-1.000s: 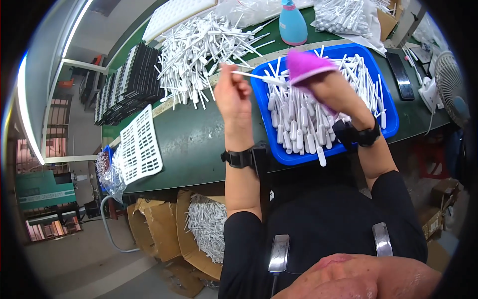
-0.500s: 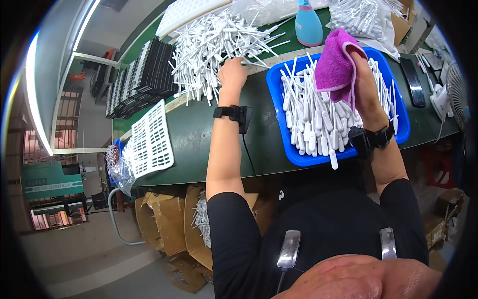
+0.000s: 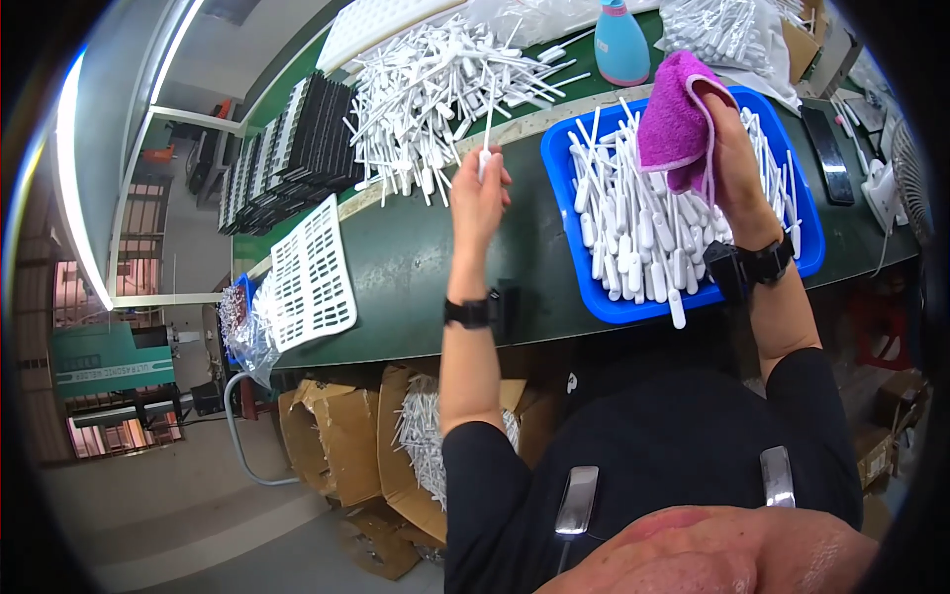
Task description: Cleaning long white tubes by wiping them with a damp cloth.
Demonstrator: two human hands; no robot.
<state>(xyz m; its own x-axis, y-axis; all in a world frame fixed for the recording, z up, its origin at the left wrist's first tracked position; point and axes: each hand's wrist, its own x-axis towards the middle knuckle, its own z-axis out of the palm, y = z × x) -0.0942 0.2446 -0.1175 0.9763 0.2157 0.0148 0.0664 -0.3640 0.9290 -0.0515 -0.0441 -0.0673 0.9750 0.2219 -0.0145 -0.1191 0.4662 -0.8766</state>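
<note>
At the centre of the frame, the left hand (image 3: pixel 479 193) has its fingers closed around the bulb end of one white dropper (image 3: pixel 489 117); held so low, the long stem is left free and points toward the top of the frame. Right of centre, the right hand (image 3: pixel 732 163) is curled around a purple cloth (image 3: pixel 675 124), bunched so that a fold hangs loose, perhaps to give a soft wiping face. The cloth hides its fingertips, so how tight that grip is cannot be told.

The cloth hangs over a blue tray (image 3: pixel 606 307) and covers part of the loose droppers (image 3: pixel 638 233) in it; its raised walls seem to keep them together, though one bulb pokes over the lower rim. At upper middle, a heap of droppers (image 3: pixel 421 94) lies on the green surface (image 3: pixel 416 282), within the left hand's reach.

A spray bottle (image 3: pixel 621 48) stands at the top, between heap and tray. A phone (image 3: pixel 826 158) lies just right of the tray. Stacked black racks (image 3: pixel 297 148) bound the heap at upper left, with a slotted white panel (image 3: pixel 314 275) below them.
</note>
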